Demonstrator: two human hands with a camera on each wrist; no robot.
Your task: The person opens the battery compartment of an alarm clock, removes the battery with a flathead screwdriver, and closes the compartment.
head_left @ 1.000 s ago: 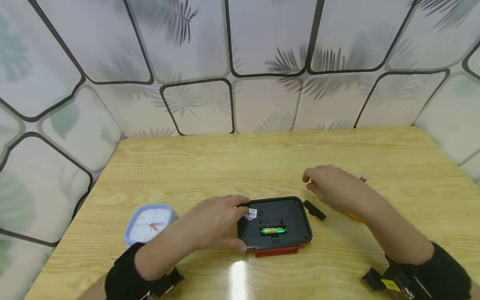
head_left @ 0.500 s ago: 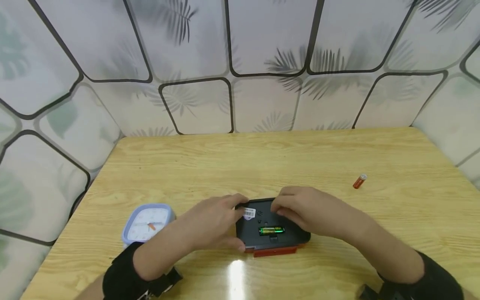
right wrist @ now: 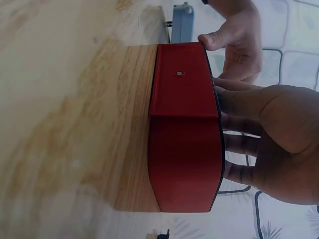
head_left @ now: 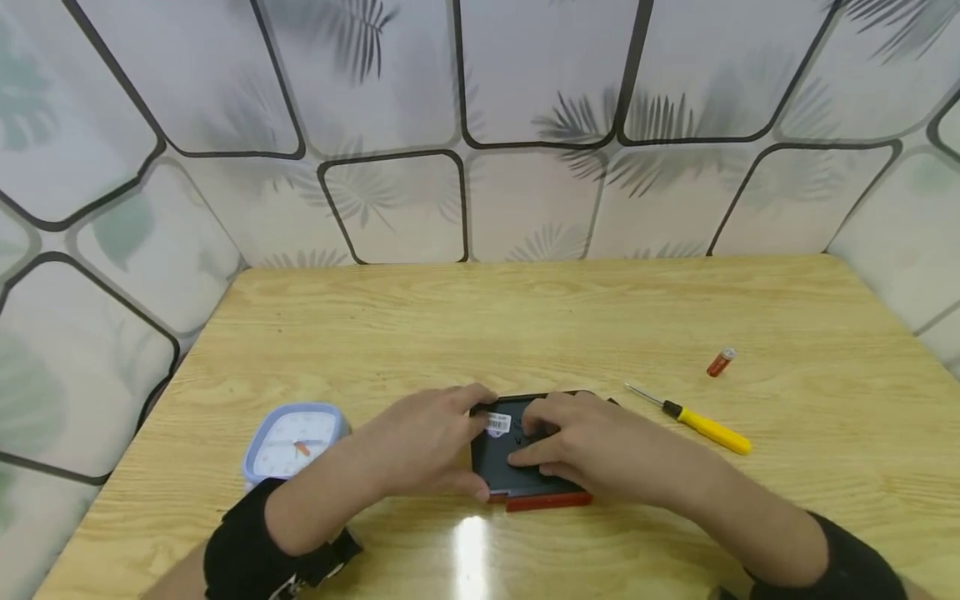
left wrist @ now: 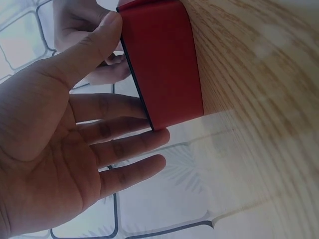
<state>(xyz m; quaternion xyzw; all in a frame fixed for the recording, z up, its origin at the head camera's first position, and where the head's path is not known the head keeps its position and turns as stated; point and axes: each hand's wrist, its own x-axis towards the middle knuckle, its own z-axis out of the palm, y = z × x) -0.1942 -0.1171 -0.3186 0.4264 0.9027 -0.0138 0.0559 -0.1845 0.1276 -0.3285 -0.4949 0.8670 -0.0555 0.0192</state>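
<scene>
A red box point(head_left: 551, 502) lies with its black underside point(head_left: 501, 467) facing up. My left hand point(head_left: 431, 446) grips the box's left end, thumb at the near corner and fingers reaching over the far edge. In the left wrist view, the left thumb point(left wrist: 92, 52) rests on the edge of the red side. My right hand point(head_left: 592, 446) is over the right part of the underside, its thumb pointing left and its fingers touching the black face. It hides the battery slot. The right wrist view shows the right fingers point(right wrist: 241, 144) fairly straight against the face.
A yellow-handled screwdriver point(head_left: 708, 427) lies right of the box, with a red battery point(head_left: 721, 362) beyond it. On the left stands a pale blue clock point(head_left: 296, 437). A small black piece point(head_left: 613, 402) peeks out behind my right hand. Patterned panels point(head_left: 525, 200) border the wooden table.
My right hand has moved left from the table beside the box onto the black underside, covering the green battery seen earlier. The screwdriver has come into view. My left hand has stayed on the box.
</scene>
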